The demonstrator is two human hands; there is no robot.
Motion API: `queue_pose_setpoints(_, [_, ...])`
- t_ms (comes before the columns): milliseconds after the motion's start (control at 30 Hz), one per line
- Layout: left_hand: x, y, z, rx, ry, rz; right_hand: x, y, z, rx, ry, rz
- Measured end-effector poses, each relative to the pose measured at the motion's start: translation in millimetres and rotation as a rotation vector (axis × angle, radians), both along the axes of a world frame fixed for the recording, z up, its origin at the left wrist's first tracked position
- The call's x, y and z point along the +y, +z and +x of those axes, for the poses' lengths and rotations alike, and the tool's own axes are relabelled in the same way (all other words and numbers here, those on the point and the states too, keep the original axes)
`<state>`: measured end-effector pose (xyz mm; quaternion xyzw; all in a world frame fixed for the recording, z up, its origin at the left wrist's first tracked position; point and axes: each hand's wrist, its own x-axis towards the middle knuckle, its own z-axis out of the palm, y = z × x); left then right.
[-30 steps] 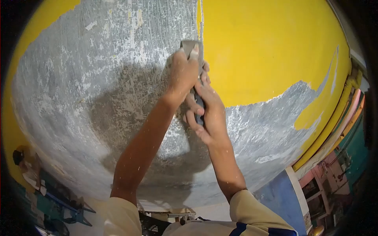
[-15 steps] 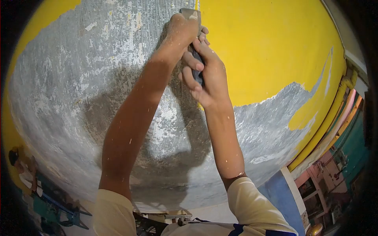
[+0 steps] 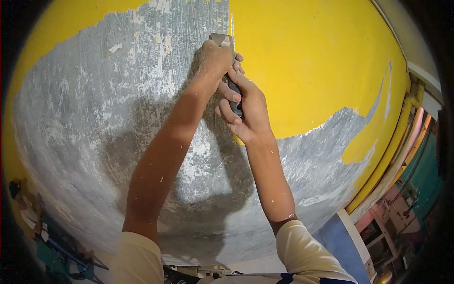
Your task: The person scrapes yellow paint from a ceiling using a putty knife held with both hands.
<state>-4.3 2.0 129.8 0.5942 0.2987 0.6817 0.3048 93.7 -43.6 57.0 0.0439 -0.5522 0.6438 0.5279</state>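
Note:
A scraper [image 3: 220, 38] with a flat metal blade and a dark handle is held upright against a curved-looking wall. My left hand [image 3: 216, 59] is closed around its upper part, just below the blade edge. Lower down, the fingers of my right hand [image 3: 250, 106] wrap the dark handle. The blade lies on the bare grey surface [image 3: 142, 71], close beside the upright edge of the yellow paint [image 3: 312, 66]. Pale flecks cling to both forearms. How the blade's edge meets the wall is hard to make out.
A yellow pipe [image 3: 402, 123] runs down the right side. Beyond it are pink and teal surfaces and a shelf-like frame [image 3: 383, 241]. A blue panel [image 3: 338, 239] stands at lower right. Another person [image 3: 28, 208] is at the far left, beside a dark blue frame.
The view has tilted up, so the wall, both hands and scraper sit lower in the picture. Both hands keep their hold; against the wall, the scraper has hardly shifted.

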Motion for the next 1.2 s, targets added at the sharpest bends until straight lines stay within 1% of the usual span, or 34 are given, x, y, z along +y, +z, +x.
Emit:
queue_pose_setpoints(267, [9.8, 19.9, -8.2, 0.095, 0.061, 0.059, 8.9, 12.0, -9.4, 0.054, 0.025, 0.067])
queue_pose_setpoints(300, [7.1, 29.0, -7.4, 0.117, 0.073, 0.059, 12.8, 18.5, -9.5, 0.056, 0.028, 0.069])
queue_pose_setpoints(400, [13.8, 56.4, -3.0, 0.013, 0.013, 0.171, 20.2, 44.1, -9.5, 0.066, 0.052, 0.094])
queue_pose_setpoints(433, [14.6, 64.9, -1.7, 0.031, 0.066, 0.159, 19.5, 51.4, -8.7, 0.071, 0.066, 0.103])
queue_pose_setpoints(533, [42.7, 75.9, -17.6, 0.101, 0.030, 0.114, 18.9, 55.3, -9.1, 0.073, 0.047, 0.109])
queue_pose_setpoints(633, [54.4, 93.9, -17.9, 0.473, 0.357, 0.210, 16.1, 58.9, -13.8, 0.070, 0.017, 0.120])
queue_pose_setpoints(733, [18.5, 94.7, -4.8, 0.144, 0.215, -0.005, 12.9, 63.3, -14.8, 0.064, 0.001, 0.115])
queue_pose_setpoints(833, [10.2, 93.8, -2.0, 0.100, 0.244, -0.046, 8.7, 64.8, -13.7, 0.058, -0.009, 0.099])
queue_pose_setpoints(933, [11.5, 96.8, -1.6, 0.113, 0.261, -0.020, 6.6, 71.8, -12.2, 0.047, -0.026, 0.108])
queue_pose_setpoints(1000, [73.1, 103.6, -26.3, 0.092, 0.040, 0.022, 5.1, 77.5, -12.6, 0.027, -0.086, 0.105])
queue_pose_setpoints(1067, [71.4, 100.0, -31.4, 0.140, -0.025, 0.068, 9.5, 71.5, -8.8, -0.017, -0.049, 0.122])
queue_pose_setpoints(1100, [39.3, 83.8, -23.6, 0.202, 0.023, 0.098, 11.9, 70.8, -7.0, -0.037, -0.027, 0.137])
queue_pose_setpoints(1167, [-1.1, 59.3, -8.7, 0.174, 0.057, 0.060, 1.9, 59.7, 0.0, -0.041, -0.030, 0.104])
queue_pose_setpoints(1200, [-8.2, 49.5, -4.0, 0.081, 0.039, -0.015, -3.5, 50.3, 4.1, -0.043, -0.033, 0.085])
